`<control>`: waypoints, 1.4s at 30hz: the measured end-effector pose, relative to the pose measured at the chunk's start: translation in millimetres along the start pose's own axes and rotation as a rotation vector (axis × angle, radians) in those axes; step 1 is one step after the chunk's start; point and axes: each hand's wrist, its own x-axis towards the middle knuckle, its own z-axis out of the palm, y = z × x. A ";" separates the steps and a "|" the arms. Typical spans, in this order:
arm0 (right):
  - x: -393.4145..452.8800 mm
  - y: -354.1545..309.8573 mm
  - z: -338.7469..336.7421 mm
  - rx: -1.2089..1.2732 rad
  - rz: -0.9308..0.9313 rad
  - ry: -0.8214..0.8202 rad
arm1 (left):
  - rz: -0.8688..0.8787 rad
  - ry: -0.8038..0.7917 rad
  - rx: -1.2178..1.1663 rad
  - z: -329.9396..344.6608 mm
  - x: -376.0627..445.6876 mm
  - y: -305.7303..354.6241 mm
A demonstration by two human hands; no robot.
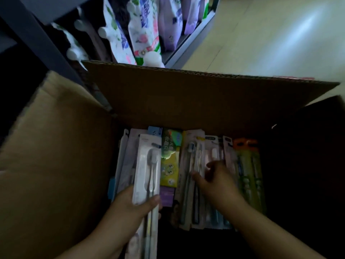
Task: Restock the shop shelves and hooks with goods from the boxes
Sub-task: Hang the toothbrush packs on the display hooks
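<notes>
An open cardboard box stands in front of me, filled with several toothbrush packs standing on edge. My left hand grips a white toothbrush pack by its lower part, lifted a little above the others. My right hand reaches into the box among the packs, fingers curled around the edge of a pink-and-white toothbrush pack. A green and yellow pack stands between the two. Green toothbrush packs with orange tops fill the right side of the box.
The box's left flap folds outward; its right side is in deep shadow. Behind the box, a low shelf holds upright refill pouches with white caps. Pale floor stretches to the right.
</notes>
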 end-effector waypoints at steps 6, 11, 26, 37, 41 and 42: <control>1.8 -2.4 25.4 -0.120 -0.037 0.068 | -0.033 -0.008 -0.062 -4.2 9.9 18.4; 0.9 -14.6 17.8 -0.081 0.005 0.036 | -0.073 0.008 -0.095 -6.7 3.8 20.7; -41.6 -28.1 -43.0 0.735 0.146 -0.407 | -0.044 -0.132 -0.173 4.5 -1.4 51.3; -65.2 -51.1 -13.9 0.788 -0.129 -0.281 | 0.055 -0.401 -0.361 3.4 -5.2 36.1; -60.2 -46.0 -17.8 0.857 -0.055 -0.313 | 0.111 -0.376 -0.393 0.2 -2.2 34.4; -57.3 -43.8 -19.0 0.899 -0.014 -0.300 | 0.122 -0.359 -0.397 -0.3 -0.5 34.7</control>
